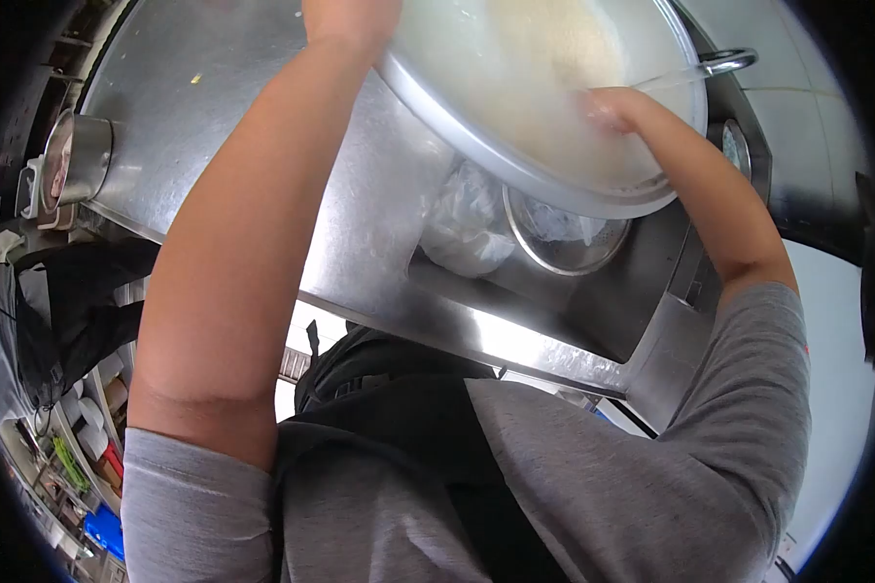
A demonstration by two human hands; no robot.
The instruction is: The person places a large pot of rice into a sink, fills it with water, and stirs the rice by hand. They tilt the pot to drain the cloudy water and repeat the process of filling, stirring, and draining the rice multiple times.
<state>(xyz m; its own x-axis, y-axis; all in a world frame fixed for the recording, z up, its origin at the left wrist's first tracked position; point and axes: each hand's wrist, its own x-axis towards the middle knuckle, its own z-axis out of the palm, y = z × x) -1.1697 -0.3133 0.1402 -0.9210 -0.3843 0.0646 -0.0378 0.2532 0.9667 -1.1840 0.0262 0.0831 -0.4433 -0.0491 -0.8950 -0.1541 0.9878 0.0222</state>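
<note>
A large round metal pot (pixel 515 183) with cloudy whitish liquid in it is tilted over the sink. My left hand (pixel 352 17) is at the pot's left rim, cut off by the top of the view, its fingers out of sight. My right hand (pixel 608 109) dips into the cloudy liquid, its fingers blurred and hidden there. Clear water runs from a curved metal faucet (pixel 729 62) into the pot near my right wrist. Pale grains or sediment seem to lie below the surface, too blurred to name.
Below the pot, the sink (pixel 574 316) holds a clear plastic bag (pixel 467 223) and a round metal strainer or bowl (pixel 566 264). A steel counter (pixel 204 87) extends left, with a metal pot (pixel 89 155) at its edge. Shelves with blue and green items stand lower left.
</note>
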